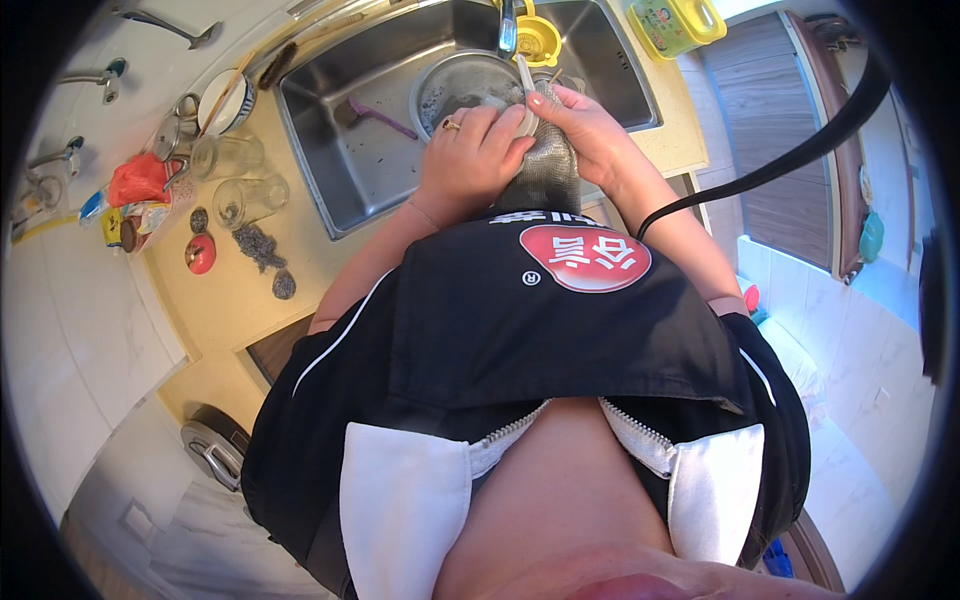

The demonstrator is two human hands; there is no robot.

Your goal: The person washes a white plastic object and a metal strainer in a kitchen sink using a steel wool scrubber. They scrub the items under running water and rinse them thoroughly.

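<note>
Both hands are together over the near rim of the steel sink (345, 205). My left hand (470, 155) is closed, its fingers curled on a small pale round piece (527, 122); what that piece is I cannot make out. My right hand (592, 128) is closed round the upper right side of a grey, shiny mesh-like piece (550, 168), which hangs down toward my black top. Just beyond the fingers is the tap (507, 32), with a pale streak below it. A round metal basin (425, 90) sits in the sink, partly hidden by my left hand.
A yellow strainer (538, 42) and a purple-handled tool (382, 118) are in the sink. On the left counter lie glass jars (252, 202), steel wool (258, 246), a red round item (200, 253) and a bowl (238, 105). A yellow-lidded container (672, 28) stands right. A black strap (770, 165) crosses near my right arm.
</note>
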